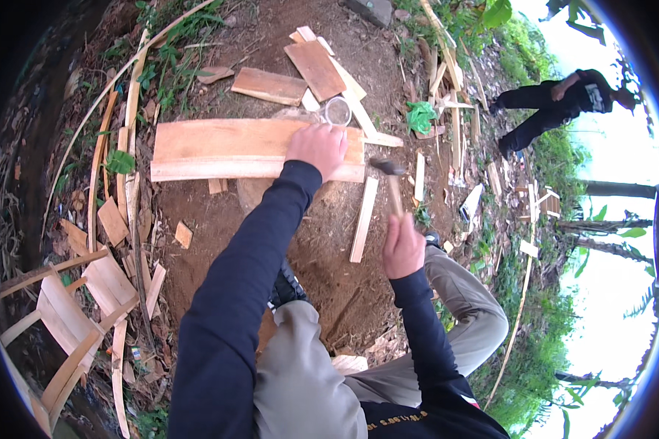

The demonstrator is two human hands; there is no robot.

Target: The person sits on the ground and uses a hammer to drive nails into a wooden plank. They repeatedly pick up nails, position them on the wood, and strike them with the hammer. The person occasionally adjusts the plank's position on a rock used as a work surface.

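Observation:
A long, pale wooden board [220, 143] lies crosswise in front of me, with a narrower wooden strip [220, 170] along its near edge. Near the board's right end, my left hand [318, 150] is closed on it; the fingertips are partly hidden. My right hand [404, 247] grips a hammer [395, 192] by its wooden handle. The dark hammer head is raised just right of the board's end, apart from it. Just beyond my left hand sits a clear round container [337, 111].
Several cut planks [316, 68] lie on the dirt beyond the board. One narrow slat [364, 219] lies between my hands. Wooden frames [69, 311] stand at lower left. A green plastic bag [421, 117] is at the right. Another person [564, 99] stands farther off.

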